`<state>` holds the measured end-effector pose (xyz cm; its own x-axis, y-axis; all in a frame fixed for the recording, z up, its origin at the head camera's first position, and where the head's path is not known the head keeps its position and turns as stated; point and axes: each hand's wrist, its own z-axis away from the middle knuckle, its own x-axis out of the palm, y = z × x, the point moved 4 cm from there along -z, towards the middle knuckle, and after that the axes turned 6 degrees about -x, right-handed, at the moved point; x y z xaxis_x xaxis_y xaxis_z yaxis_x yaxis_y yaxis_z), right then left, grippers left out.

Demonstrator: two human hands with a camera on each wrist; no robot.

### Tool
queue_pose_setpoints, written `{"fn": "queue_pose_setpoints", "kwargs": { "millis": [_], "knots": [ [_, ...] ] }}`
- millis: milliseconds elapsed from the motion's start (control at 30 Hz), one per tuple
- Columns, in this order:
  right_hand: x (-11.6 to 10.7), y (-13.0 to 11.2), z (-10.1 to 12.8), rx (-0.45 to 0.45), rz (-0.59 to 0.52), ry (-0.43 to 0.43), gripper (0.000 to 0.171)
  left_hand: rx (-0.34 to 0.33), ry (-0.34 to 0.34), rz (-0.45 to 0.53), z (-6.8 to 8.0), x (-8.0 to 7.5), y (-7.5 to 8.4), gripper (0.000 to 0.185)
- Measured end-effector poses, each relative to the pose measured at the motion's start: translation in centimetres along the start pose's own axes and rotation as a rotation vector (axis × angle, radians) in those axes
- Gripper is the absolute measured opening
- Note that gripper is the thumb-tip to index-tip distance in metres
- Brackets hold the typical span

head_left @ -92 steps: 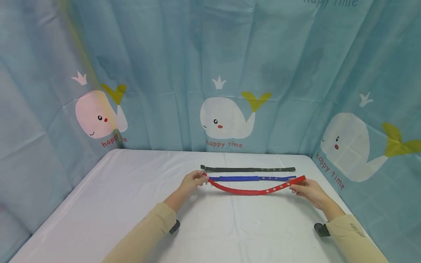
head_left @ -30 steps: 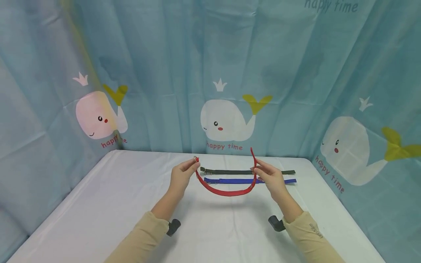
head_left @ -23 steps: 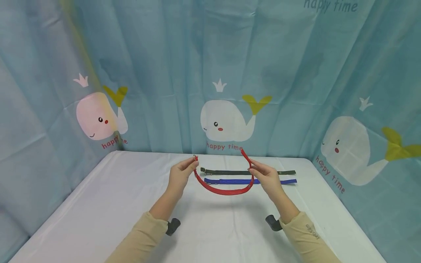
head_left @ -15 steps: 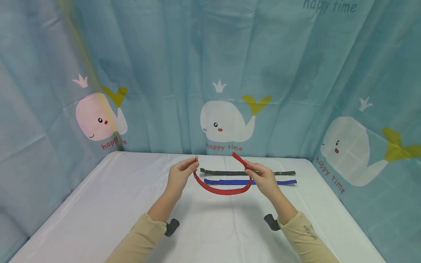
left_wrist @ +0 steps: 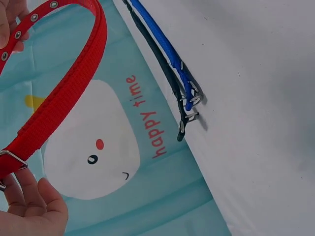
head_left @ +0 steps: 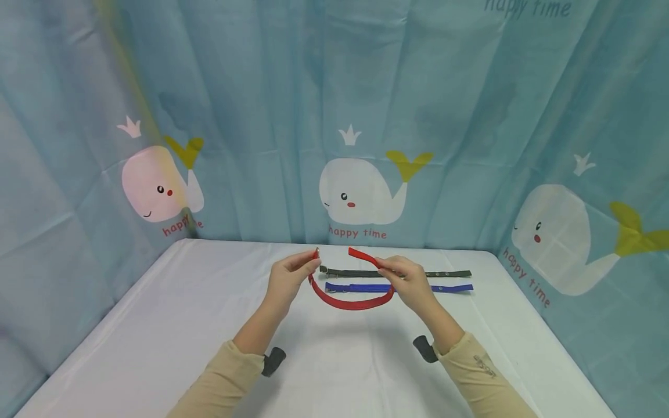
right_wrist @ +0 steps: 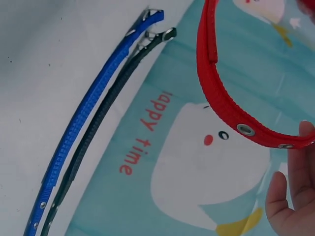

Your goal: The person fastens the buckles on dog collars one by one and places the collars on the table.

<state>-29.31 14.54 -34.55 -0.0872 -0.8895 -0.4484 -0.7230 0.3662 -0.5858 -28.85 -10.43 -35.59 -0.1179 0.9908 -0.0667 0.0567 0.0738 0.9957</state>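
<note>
A red collar [head_left: 350,303] hangs in a U-shaped loop above the table between both hands. My left hand [head_left: 312,262] pinches its metal buckle end [head_left: 316,253]. My right hand [head_left: 384,268] pinches the holed strap end, whose tip [head_left: 356,252] points left toward the buckle with a gap between them. In the left wrist view the red collar [left_wrist: 64,93] curves up from the buckle [left_wrist: 10,160] beside my fingers [left_wrist: 29,206]. The right wrist view shows the eyelets in the red strap [right_wrist: 216,98] and my fingertips [right_wrist: 295,196].
A black collar [head_left: 418,273] and a blue collar [head_left: 444,287] lie straight and side by side on the white tablecloth [head_left: 183,325], just behind my hands. A blue curtain with whale prints [head_left: 360,191] encloses the table on three sides.
My right hand has carried the strap end up and leftward, from the table's right side to close by the buckle, so the red collar has bent into a tighter loop. The left hand rose slightly, then held still.
</note>
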Motion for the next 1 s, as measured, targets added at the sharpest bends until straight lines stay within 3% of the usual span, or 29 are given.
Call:
{"fn": "queue_pose_setpoints", "kwargs": {
  "millis": [633, 1000],
  "knots": [
    [0.8, -0.7, -0.4, -0.107, 0.018, -0.020, 0.025, 0.020, -0.060, -0.018, 0.4, 1.1, 0.0, 0.033],
    [1.2, -0.9, -0.3, -0.136, -0.011, -0.039, 0.024, -0.018, -0.109, -0.014, 0.5, 2.1, 0.5, 0.034]
  ]
}}
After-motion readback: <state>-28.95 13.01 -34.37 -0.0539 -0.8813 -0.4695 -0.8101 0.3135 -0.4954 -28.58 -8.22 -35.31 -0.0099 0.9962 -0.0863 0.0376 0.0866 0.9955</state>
